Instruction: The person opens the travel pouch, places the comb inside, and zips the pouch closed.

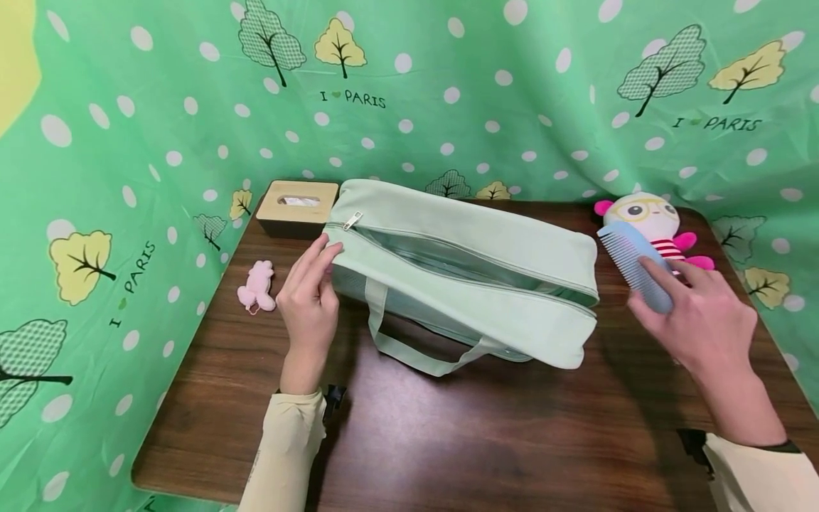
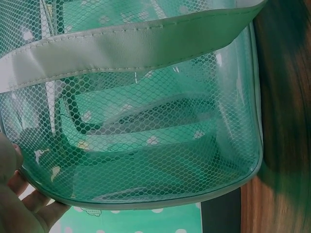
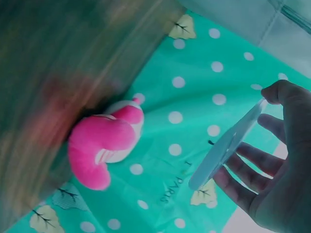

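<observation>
A pale green zip bag (image 1: 461,220) stands at the middle of the table, its top zipper parted along most of its length. My left hand (image 1: 310,291) grips the bag's left end just below the metal zipper pull (image 1: 352,220). Clear mesh side and a strap handle (image 2: 136,48) fill the left wrist view. To the right of the bag, my right hand (image 1: 700,320) pinches a light blue comb (image 1: 636,263) between thumb and fingers, raised above the table. The comb (image 3: 228,145) appears nearly edge-on in the right wrist view.
Behind the comb lies a plush toy (image 1: 646,217) with pink limbs and yellow glasses. A tissue box (image 1: 297,220) with a wooden lid stands at the back left, and a small pink plush (image 1: 258,286) lies in front of it. A green patterned curtain (image 1: 409,107) surrounds the table.
</observation>
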Tool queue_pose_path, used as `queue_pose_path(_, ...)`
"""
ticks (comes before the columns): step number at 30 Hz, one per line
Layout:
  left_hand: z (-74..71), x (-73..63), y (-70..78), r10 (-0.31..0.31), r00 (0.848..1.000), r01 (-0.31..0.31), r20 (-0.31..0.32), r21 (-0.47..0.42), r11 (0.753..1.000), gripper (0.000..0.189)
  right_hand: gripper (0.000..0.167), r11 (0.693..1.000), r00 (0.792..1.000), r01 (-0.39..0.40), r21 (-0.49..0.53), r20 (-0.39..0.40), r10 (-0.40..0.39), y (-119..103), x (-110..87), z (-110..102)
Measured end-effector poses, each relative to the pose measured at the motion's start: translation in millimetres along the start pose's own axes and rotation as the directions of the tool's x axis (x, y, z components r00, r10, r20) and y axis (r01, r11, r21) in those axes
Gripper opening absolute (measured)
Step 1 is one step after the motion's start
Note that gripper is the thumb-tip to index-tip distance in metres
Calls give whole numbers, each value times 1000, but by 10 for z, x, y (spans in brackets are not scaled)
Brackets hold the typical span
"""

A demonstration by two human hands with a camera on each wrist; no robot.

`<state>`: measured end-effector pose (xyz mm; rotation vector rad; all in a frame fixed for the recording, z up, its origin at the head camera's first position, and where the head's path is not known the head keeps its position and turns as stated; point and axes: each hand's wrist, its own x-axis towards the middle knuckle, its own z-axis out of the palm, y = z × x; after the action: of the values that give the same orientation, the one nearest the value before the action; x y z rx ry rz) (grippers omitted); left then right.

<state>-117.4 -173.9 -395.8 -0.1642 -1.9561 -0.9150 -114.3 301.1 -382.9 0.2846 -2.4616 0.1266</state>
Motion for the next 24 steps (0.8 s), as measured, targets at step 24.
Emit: queue_pose_path(24, 11, -12, -11, 5, 1000, -5, -5, -3, 1000, 25, 63, 993, 975, 108, 42, -201, -97, -391, 340, -298)
